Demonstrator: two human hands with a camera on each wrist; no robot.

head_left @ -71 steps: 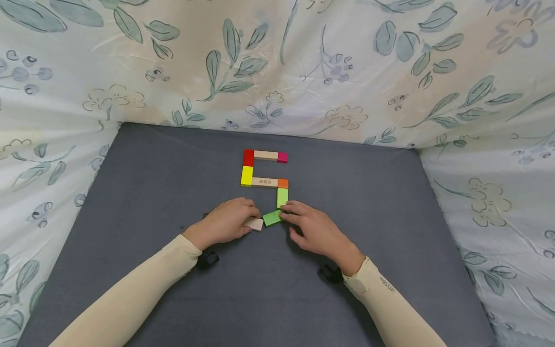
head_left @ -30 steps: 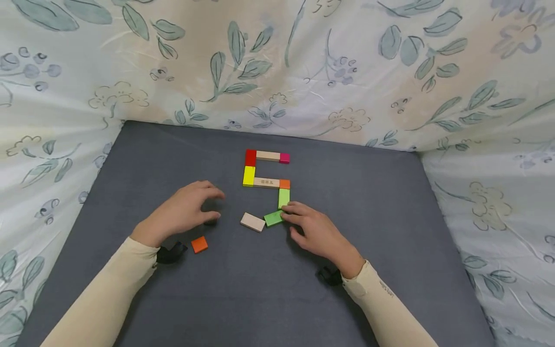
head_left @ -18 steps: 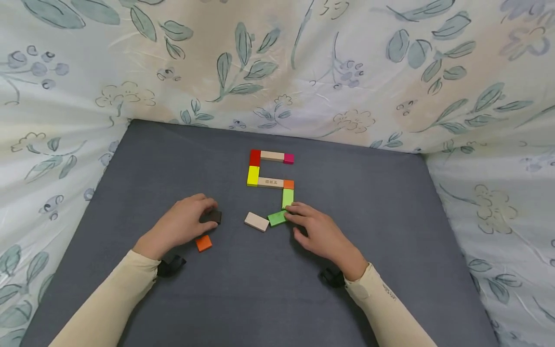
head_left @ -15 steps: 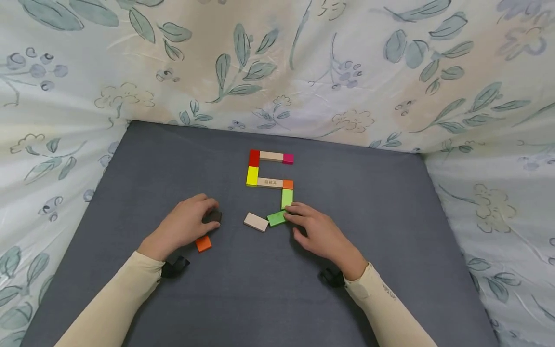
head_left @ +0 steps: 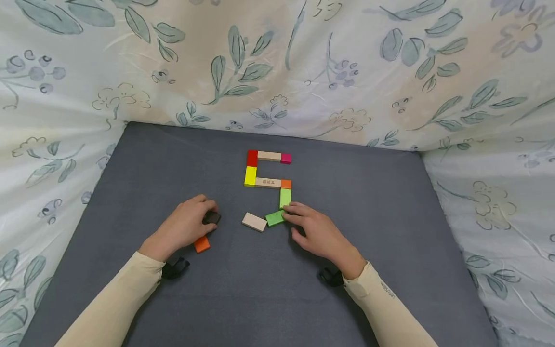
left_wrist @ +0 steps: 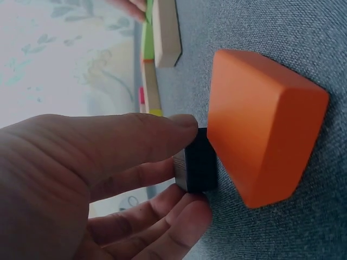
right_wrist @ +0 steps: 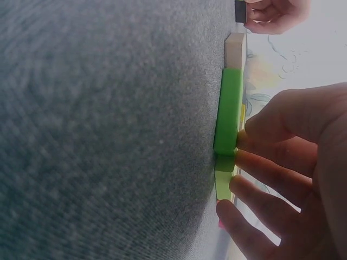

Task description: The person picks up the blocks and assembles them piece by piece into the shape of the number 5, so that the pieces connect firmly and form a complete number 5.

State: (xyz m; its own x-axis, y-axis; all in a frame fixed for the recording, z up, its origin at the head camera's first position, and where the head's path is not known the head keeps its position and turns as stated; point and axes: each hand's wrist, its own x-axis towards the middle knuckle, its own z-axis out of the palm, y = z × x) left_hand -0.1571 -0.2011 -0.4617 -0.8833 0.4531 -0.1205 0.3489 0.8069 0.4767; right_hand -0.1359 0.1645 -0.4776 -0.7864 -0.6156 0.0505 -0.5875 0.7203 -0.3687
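My left hand (head_left: 186, 222) pinches a black block (head_left: 212, 218) between thumb and fingers, low on the dark cloth. Right beside that hand lies an orange block (left_wrist: 260, 124), large in the left wrist view and partly covered by the hand in the head view. My right hand (head_left: 318, 231) rests its fairly straight fingertips on the end of a green block (right_wrist: 229, 111) and by the light green block (head_left: 285, 198) behind it. A pale wooden block (head_left: 254, 222) lies slanted, its corner at the green block's left end.
Behind the hands, a bent line of blocks runs from a magenta block (head_left: 285, 158) through a plain wooden one (head_left: 269, 156), red (head_left: 252, 158), yellow (head_left: 250, 176), a printed wooden one (head_left: 268, 182) and a small orange one (head_left: 286, 184). A leaf-patterned curtain (head_left: 277, 72) borders the cloth.
My left hand has let go of the pale block, moved left and taken hold of the black block. The orange block has come into view beside it. My right hand has stayed in place.
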